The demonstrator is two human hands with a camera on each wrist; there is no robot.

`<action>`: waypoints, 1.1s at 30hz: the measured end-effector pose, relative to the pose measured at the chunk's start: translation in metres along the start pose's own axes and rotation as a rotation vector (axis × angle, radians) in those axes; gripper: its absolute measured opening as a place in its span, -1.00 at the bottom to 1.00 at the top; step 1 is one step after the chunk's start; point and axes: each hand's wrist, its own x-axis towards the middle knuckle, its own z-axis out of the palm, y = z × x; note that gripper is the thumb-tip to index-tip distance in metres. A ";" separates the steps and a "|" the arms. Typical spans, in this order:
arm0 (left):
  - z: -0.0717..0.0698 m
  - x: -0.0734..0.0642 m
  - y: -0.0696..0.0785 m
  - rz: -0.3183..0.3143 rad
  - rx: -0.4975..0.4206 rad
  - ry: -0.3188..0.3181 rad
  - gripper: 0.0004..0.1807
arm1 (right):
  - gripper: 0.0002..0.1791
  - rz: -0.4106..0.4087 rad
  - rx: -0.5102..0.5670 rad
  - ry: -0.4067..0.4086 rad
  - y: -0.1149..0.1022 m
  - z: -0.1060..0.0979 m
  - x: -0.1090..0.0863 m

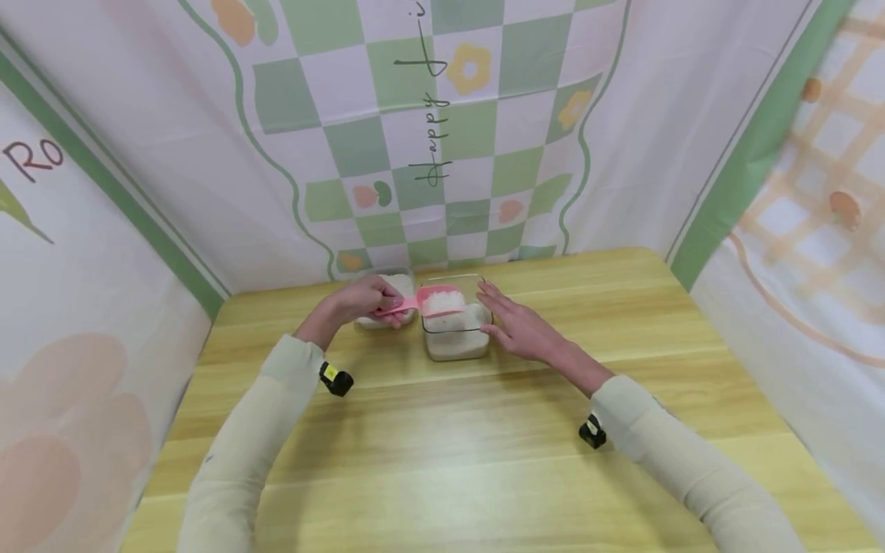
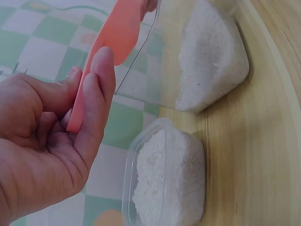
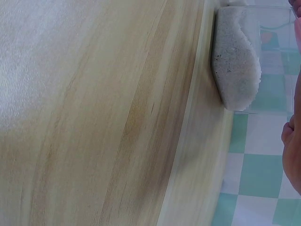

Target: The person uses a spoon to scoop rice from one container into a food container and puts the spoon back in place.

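My left hand pinches the handle of a pink scoop between thumb and fingers. White rice-like grains fill the scoop, which is held over a clear rectangular container. Inside that container, more grains lie in an uneven slope, plain in the left wrist view. At its right side is my right hand, fingers extended by the rim; only part of this hand shows at the right wrist view's edge. A smaller clear tub of the same grains stands left of the container, partly behind my left hand.
The wooden table spreads out in front of both containers. Behind its far edge hangs a green-and-white checked cloth, with more printed cloth at either side. A small black device is strapped at each sleeve cuff.
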 end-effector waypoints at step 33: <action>-0.047 -0.049 -0.042 -0.086 0.062 0.316 -0.65 | -0.32 -0.007 -0.007 0.010 -0.001 -0.001 -0.001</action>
